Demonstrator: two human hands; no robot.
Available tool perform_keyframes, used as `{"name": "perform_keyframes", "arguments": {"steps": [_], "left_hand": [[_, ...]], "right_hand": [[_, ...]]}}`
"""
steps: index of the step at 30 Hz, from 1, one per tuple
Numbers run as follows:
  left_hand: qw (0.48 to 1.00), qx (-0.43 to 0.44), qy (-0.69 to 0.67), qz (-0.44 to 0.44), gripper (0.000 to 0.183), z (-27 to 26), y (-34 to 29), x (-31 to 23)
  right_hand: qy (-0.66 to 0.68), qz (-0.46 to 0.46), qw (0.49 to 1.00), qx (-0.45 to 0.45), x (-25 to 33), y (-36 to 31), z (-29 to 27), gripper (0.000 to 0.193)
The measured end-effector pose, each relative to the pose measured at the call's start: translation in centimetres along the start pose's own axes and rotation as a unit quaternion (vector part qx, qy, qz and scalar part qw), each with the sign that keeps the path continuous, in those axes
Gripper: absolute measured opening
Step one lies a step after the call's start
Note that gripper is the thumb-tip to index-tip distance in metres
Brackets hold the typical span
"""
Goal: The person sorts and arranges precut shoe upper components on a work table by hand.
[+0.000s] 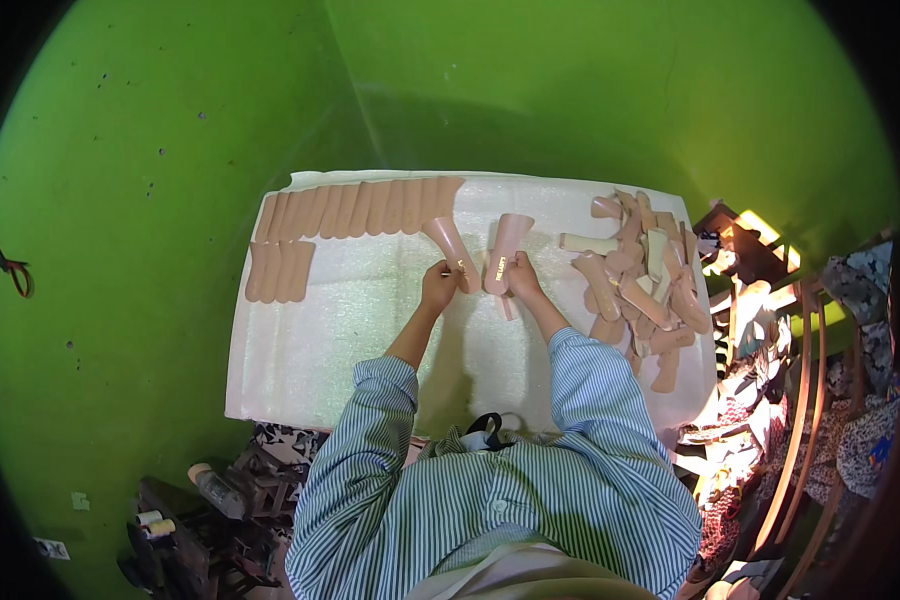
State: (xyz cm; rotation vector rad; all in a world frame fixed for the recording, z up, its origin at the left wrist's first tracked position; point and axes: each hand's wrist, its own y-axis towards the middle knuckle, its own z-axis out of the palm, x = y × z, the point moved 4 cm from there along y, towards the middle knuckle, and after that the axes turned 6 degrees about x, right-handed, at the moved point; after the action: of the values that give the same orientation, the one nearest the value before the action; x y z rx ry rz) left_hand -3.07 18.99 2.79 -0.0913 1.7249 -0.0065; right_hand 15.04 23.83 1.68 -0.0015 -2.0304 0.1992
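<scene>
My left hand (438, 286) is closed on the rounded end of a tan shoe insole (448, 242), tilted with its flared end up and to the left. In my right hand (523, 277) is a second tan insole (509, 236), gripped by its side near the rounded end. Both carry pale printing near that end, and they are held side by side, slightly apart, above the white tabletop (370, 330). A narrow tan strip (507, 308) shows just below my right hand; whether it is held or lying there I cannot tell.
An overlapping row of insoles (360, 208) runs along the far left edge, with a shorter row (278, 271) nearer. A loose heap of tan and cream insoles (635, 275) covers the right side. Green walls stand behind and left; scissors (6, 266) hang on the left wall.
</scene>
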Motion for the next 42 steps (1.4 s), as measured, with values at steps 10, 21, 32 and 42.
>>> {"name": "perform_keyframes", "arguments": {"steps": [10, 21, 32, 42], "left_hand": [[0.992, -0.026, 0.12, 0.004, 0.024, -6.0, 0.0, 1.7], [0.978, -0.043, 0.199, -0.04, 0.027, -3.1, 4.2, -1.4], [0.959, -0.101, 0.26, -0.049, 0.025, -12.0, -0.1, 0.9], [0.922, -0.247, 0.286, -0.09, 0.027, -26.9, -6.4, 3.5]], "right_hand": [[0.13, 0.014, 0.991, -0.034, 1.7, 0.2, 4.9, 0.024], [0.15, 0.068, 0.985, -0.054, -3.7, -2.5, 2.3, 0.024], [0.062, 0.04, 0.991, -0.116, -1.9, -4.0, 2.8, 0.016], [0.029, -0.095, 0.988, -0.117, 6.3, -3.7, 13.7, 0.013]]}}
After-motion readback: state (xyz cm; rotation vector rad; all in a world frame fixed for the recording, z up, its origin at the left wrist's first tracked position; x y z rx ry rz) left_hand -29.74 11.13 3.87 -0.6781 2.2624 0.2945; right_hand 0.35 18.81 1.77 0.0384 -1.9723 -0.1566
